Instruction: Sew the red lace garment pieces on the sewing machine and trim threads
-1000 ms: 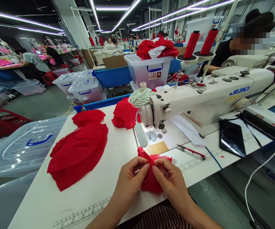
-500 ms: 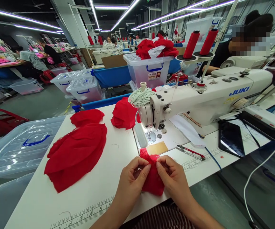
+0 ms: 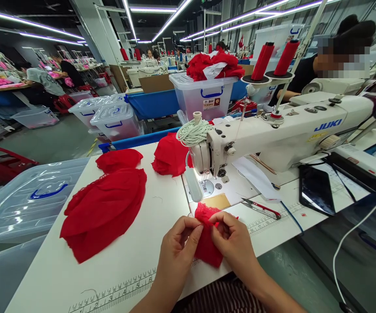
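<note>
The person's left hand (image 3: pixel 179 245) and right hand (image 3: pixel 235 241) grasp a red lace-edged fabric piece (image 3: pixel 208 251), each pinching it between thumb and fingers; it sits between them, at the near edge of the table (image 3: pixel 166 213). The two grips are close together — probably to control a short stretch of edge while the lower part falls loose. Just beyond the hands is the working end of a JUKI sewing machine (image 3: pixel 282 126), presumably placed so that cloth travels little. Thread snips (image 3: pixel 262 209) lie right of the hands, seemingly kept within easy reach and off the needle area. Left of the hands, larger red fabric pieces (image 3: pixel 106 211) overlap flat, likely laid there to leave the middle free. Well beyond the hands, a translucent storage box (image 3: pixel 189 96) bears a heap of red cloth (image 3: pixel 230 67) on top; what its cloudy walls enclose cannot be told. Farther left are lidded boxes (image 3: pixel 118 119), and beside the table, far left of the hands, a blue-handled bin (image 3: pixel 15 206) is covered — its contents are unclear.
</note>
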Available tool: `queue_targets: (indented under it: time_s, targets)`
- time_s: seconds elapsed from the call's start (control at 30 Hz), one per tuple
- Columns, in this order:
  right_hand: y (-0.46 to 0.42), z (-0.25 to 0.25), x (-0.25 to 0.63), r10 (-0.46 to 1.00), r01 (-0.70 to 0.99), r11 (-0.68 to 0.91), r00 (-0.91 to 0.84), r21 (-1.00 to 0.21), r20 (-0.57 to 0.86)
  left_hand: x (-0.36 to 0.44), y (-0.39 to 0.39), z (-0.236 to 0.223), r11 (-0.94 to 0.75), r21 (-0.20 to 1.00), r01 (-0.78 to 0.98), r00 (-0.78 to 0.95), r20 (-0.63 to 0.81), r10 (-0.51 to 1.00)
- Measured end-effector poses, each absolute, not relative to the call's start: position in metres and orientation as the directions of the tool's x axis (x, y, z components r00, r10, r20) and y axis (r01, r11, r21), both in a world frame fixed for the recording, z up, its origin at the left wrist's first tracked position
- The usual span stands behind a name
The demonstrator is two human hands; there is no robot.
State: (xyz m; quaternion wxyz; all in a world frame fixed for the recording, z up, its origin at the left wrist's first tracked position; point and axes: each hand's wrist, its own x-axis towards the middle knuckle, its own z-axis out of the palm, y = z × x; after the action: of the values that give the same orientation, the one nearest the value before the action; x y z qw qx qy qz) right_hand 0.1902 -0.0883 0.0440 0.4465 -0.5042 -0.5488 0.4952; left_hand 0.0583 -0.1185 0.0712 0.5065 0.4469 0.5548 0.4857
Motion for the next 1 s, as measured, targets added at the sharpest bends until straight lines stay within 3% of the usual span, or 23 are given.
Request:
queue_targets:
  time_s: [0.13,0.23,0.3,0.37,0.43,0.57,0.67,0.73,0.8,0.87,1.0]
  targets:
    - [-0.086,0.052,0.193,0.966,-0.139,-0.225,-0.164,-0.964,-0.202,0.056,-0.12,0.071,0.276,0.947,-0.162,0.062,-0.269,0.961]
    - [-0.084,0.06,0.198,0.879,-0.346,-0.453,-0.326,-0.822,-0.347,0.052,-0.118,0.069,0.331,0.911,-0.248,0.107,-0.313,0.944]
    - [-0.084,0.063,0.201,0.819,-0.397,-0.547,-0.434,-0.737,-0.374,0.051,-0.117,0.067,0.354,0.897,-0.263,0.086,-0.344,0.935]
    - [-0.084,0.064,0.202,0.781,-0.382,-0.572,-0.524,-0.726,-0.34,0.052,-0.116,0.066,0.387,0.881,-0.272,0.077,-0.381,0.922]
    - [-0.085,0.06,0.2,0.796,-0.316,-0.5,-0.534,-0.806,-0.285,0.053,-0.117,0.066,0.377,0.887,-0.267,0.057,-0.376,0.925]
    - [-0.088,0.046,0.193,0.944,-0.086,-0.169,-0.299,-0.982,-0.136,0.056,-0.122,0.071,0.21,0.967,-0.147,0.095,-0.198,0.976]
    - [-0.088,0.039,0.193,0.984,0.104,0.075,-0.168,-0.992,0.056,0.055,-0.125,0.074,0.108,0.993,0.054,0.245,-0.118,0.962]
    - [-0.086,0.037,0.196,0.963,0.192,0.26,-0.13,-0.946,0.238,0.055,-0.124,0.072,0.048,0.966,0.252,0.234,-0.109,0.966]
    - [-0.084,0.039,0.2,0.901,0.249,0.432,-0.165,-0.867,0.402,0.056,-0.124,0.068,-0.004,0.908,0.42,0.152,-0.066,0.986]
    - [-0.082,0.044,0.205,0.831,0.292,0.549,-0.289,-0.783,0.475,0.057,-0.124,0.063,-0.07,0.861,0.504,0.088,0.03,0.996]
    - [-0.077,0.065,0.218,0.742,0.318,0.601,-0.563,-0.733,0.364,0.056,-0.128,0.064,-0.261,0.854,0.45,0.145,0.218,0.965]
